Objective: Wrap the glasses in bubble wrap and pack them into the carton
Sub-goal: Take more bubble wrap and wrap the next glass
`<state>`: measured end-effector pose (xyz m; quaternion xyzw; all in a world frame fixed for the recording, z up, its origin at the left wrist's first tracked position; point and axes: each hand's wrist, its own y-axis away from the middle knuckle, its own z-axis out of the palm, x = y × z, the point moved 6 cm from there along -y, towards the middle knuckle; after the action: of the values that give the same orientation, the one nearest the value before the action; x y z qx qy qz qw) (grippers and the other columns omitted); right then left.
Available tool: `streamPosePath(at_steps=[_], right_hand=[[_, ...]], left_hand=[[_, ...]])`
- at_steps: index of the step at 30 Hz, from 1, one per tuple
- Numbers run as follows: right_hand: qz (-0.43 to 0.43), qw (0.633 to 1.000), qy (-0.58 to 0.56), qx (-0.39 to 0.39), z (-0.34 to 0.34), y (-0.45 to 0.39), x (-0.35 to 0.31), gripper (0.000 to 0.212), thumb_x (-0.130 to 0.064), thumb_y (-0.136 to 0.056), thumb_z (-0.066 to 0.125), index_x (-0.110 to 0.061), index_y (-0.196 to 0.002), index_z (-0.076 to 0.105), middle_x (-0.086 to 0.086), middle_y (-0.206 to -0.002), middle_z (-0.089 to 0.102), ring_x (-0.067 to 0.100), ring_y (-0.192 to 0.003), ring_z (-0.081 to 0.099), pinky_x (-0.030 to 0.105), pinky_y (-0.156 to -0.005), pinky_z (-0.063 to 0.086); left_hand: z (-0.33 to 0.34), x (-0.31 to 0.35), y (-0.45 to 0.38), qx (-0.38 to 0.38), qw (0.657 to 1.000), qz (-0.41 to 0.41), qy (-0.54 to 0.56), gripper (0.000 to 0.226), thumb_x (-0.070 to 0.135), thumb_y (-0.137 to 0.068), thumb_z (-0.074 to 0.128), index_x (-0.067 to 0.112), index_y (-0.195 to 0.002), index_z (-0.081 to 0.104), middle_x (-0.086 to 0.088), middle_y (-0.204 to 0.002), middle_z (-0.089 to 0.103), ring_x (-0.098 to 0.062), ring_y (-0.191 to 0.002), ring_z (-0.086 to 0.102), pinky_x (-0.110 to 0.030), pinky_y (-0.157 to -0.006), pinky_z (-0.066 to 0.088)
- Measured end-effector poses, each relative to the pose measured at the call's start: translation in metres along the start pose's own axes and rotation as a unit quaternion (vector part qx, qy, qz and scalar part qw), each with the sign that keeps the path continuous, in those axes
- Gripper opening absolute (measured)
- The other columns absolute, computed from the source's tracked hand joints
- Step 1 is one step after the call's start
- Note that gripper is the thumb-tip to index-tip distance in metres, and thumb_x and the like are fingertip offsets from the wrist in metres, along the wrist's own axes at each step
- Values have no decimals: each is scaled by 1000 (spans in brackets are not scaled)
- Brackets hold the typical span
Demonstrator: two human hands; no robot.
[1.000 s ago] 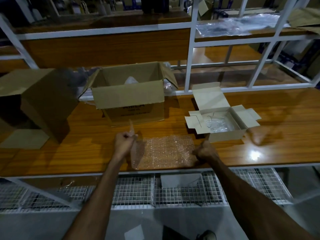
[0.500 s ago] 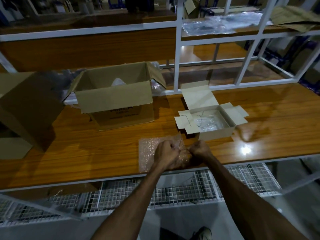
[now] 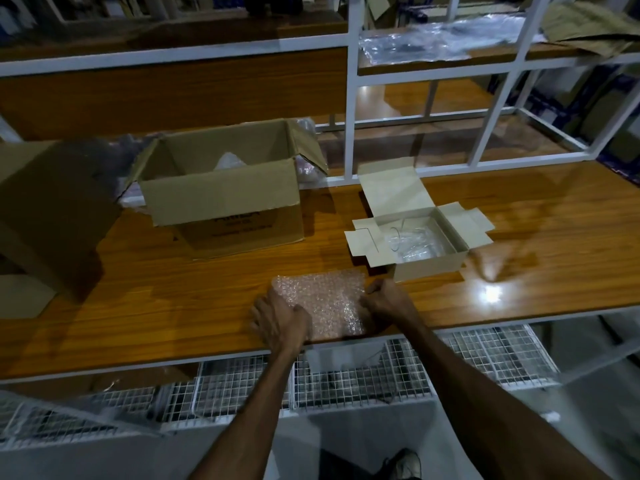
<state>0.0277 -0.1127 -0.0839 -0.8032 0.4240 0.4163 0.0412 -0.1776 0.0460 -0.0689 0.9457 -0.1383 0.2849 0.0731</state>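
While the bubble wrap sheet lies flat at the counter front edge, it is pressed by the left hand and pinched by the right hand; glasses sit in the small carton just beyond, nearer the right.

Packing warehouse, cartons, metal racking

Glossy varnished wood desk; matt brown cardboard carton; clear plastic bubble wrap, bumpy; white-painted metal wire baskets beneath.
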Motion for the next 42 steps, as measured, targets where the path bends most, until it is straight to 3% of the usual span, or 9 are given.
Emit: streamPosePath(at_steps=[3,8,12,17,25,28,31,36,42], right_hand=[[13,997,62,35,3,-3,-3,19,-37,-95,72,-23,-86,61,0,-84,68,14,-75,67,32,-67,55],[61,993,95,40,9,-12,-2,23,-34,-93,74,-16,-81,69,4,-78,71,19,-71,71,41,-73,64],[77,993,81,32,10,-15,0,23,-33,-89,78,-14,-82,69,6,-78,72,21,-71,72,39,-72,63],[80,994,67,26,8,-16,2,22,-30,-88,80,-14,-83,67,5,-80,71,22,-76,72,43,-80,63],[75,994,74,20,5,-17,0,30,-40,-91,76,-14,-80,67,5,-77,70,19,-68,67,37,-69,62],[74,996,35,18,0,-21,5,30,-36,-97,68,-15,-77,63,5,-75,64,20,-66,61,40,-66,59],[52,998,-31,30,-2,-22,13,38,-40,-104,58,-13,-77,62,6,-71,60,21,-63,57,49,-75,61],[32,998,15,44,6,-13,-4,54,-65,-96,58,-15,-76,64,2,-69,64,19,-59,61,31,-59,50],[65,973,201,95,9,-14,-5,22,-37,-93,75,-21,-97,60,0,-91,68,16,-77,68,34,-70,60]], left_hand=[[7,-19,-12,-16,997,-63,42,78,24,-74,81,19,-145,48,-13,-139,56,-38,-132,48,-56,-111,35],[10,-32,-24,-72,978,-128,150,46,12,-65,81,24,-98,51,5,-88,65,-28,-89,66,-55,-90,55],[-10,-9,-20,-79,967,-112,216,23,11,-81,72,23,-94,57,-3,-90,71,-23,-77,70,-52,-75,64],[-9,45,-9,-125,950,-29,285,32,9,-89,72,23,-114,59,2,-97,68,-21,-83,71,-50,-77,64],[40,91,19,-283,923,107,238,22,16,-94,72,18,-116,73,2,-116,71,-14,-105,67,-18,-73,51],[43,83,16,-230,945,147,181,25,6,-100,62,18,-120,72,6,-120,68,-11,-108,64,-14,-76,50],[37,66,9,-101,979,156,85,41,-5,-92,62,27,-116,72,8,-127,64,-13,-119,56,-28,-91,54],[39,47,5,-74,995,72,-1,67,25,-79,82,27,-140,55,-3,-137,54,-28,-130,45,-49,-108,42],[48,36,-1,-101,994,-14,47,38,24,-71,88,26,-90,55,7,-85,64,-23,-92,61,-47,-100,45]])
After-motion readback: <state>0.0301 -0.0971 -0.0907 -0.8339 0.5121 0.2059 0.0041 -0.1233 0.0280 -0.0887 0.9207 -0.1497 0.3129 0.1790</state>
